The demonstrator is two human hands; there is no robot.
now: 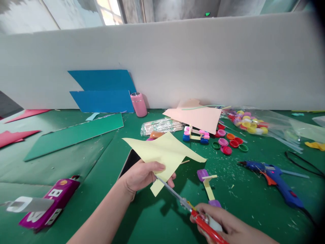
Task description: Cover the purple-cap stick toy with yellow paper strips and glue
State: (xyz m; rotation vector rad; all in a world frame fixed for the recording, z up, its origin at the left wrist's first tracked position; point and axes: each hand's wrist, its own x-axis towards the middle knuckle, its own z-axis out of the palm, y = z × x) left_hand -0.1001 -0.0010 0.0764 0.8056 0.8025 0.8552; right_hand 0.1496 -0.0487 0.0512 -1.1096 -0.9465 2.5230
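Note:
My left hand (142, 176) grips a sheet of pale yellow paper (162, 149), thumb on top and fingers underneath. In my right hand (223, 220) is a pair of scissors with red handles (205, 226). Their blades meet the paper's near edge, beside a narrow yellow flap (157, 187) that hangs below my left hand. Just right of the blades lies a small piece made of purple bottle caps (202, 175) joined by a yellow strip (208, 188). Behind my left hand, a dark flat device (129, 162) is partly hidden.
A blue glue gun (274, 173) with a cord lies at right. Loose bottle caps (223, 142), a capped model (195, 134), pink paper (195, 117) and a pink flask (139, 104) stand farther back. At left are a green board (76, 135) and a purple box-like object (54, 203).

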